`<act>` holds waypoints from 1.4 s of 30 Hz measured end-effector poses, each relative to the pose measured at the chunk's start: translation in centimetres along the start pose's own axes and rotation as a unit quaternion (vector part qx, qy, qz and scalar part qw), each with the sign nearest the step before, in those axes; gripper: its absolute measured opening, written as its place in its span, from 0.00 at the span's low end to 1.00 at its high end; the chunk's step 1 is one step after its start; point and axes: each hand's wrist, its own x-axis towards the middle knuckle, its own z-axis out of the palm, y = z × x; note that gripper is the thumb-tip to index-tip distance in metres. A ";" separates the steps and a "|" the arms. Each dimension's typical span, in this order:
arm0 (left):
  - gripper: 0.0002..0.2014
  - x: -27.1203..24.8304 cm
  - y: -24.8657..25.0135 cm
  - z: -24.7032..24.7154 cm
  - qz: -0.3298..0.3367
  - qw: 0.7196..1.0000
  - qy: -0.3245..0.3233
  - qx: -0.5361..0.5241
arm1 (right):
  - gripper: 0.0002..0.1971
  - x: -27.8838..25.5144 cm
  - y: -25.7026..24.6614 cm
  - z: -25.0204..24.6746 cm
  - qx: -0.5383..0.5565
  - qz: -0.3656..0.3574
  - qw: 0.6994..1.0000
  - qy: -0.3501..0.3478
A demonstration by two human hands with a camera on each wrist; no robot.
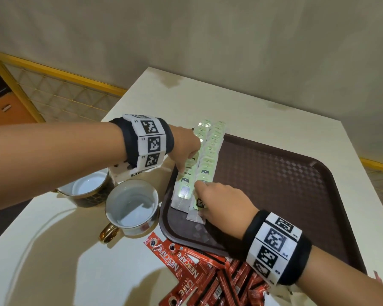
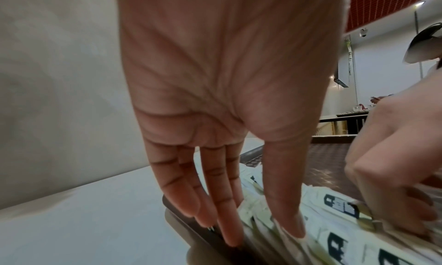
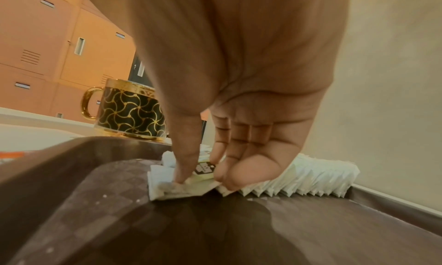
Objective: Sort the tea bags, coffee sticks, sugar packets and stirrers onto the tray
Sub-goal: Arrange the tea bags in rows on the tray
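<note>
Two long rows of white tea bags [image 1: 210, 155] with green tags lie along the left side of the brown tray [image 1: 274, 184]. My left hand [image 1: 186, 164] reaches down onto the left row, and its straight fingers [image 2: 227, 221] stand at the tray rim. Its thumb presses on the bags [image 2: 334, 231]. At the near end of the right row, my right hand [image 1: 200, 195] pinches a tea bag [image 3: 191, 189] between thumb and fingers. Red coffee sticks [image 1: 197, 274] lie in a heap on the table in front of the tray. No stirrers or sugar packets can be made out.
Two gold-trimmed cups [image 1: 132, 204] [image 1: 84, 188] stand just left of the tray, and the nearer one [image 3: 130, 114] shows close to its rim. The right part of the tray floor [image 3: 215, 231] is bare. The white table [image 1: 263, 111] ends at a wall behind.
</note>
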 end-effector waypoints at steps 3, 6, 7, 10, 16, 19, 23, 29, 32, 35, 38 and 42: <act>0.19 0.2 -0.2 0.1 0.000 1.000 0.015 -0.022 | 0.19 -0.5 -0.2 -0.3 0.011 -0.014 1.000 -0.016; 0.21 0.1 -0.5 -0.1 -0.005 0.999 0.030 -0.031 | 0.20 -0.5 -0.8 0.1 -0.024 -0.034 0.999 -0.033; 0.21 0.1 -0.5 -0.2 -0.006 0.999 0.035 -0.031 | 0.19 -0.4 -0.8 0.2 -0.032 -0.035 0.998 -0.030; 0.20 0.1 -1.0 -0.7 -0.017 0.998 0.047 -0.034 | 0.17 0.2 -0.7 0.5 -0.039 -0.034 0.999 -0.010; 0.20 0.4 -2.1 -1.2 -0.048 0.994 0.079 -0.063 | 0.19 0.3 -0.3 -0.1 0.022 -0.040 0.999 0.001; 0.19 0.7 -2.4 -0.9 -0.055 0.992 0.080 -0.078 | 0.16 -0.1 -0.2 -0.3 0.025 -0.058 0.998 -0.004; 0.17 1.3 -2.9 -0.5 -0.058 0.988 0.092 -0.114 | 0.07 0.3 1.2 -1.4 0.118 -0.026 0.991 0.051; 0.19 2.7 -3.8 -0.9 -0.100 0.978 0.112 -0.143 | 0.14 4.2 6.6 -2.9 0.382 0.178 0.878 0.226; 0.18 3.4 -3.7 -1.2 -0.105 0.979 0.090 -0.149 | 0.22 6.8 8.0 -3.3 0.430 0.210 0.852 0.212; 0.30 3.9 -3.1 -1.6 -0.089 0.975 0.089 -0.184 | 0.26 9.3 8.6 -3.8 0.378 0.188 0.885 0.198; 0.35 4.8 -2.6 -1.9 -0.061 0.982 0.103 -0.146 | 0.24 11.5 9.2 -4.3 0.318 0.185 0.919 0.144; 0.25 5.9 -2.3 -2.3 -0.054 0.991 0.099 -0.075 | 0.09 13.0 9.6 -4.1 0.256 0.190 0.942 0.105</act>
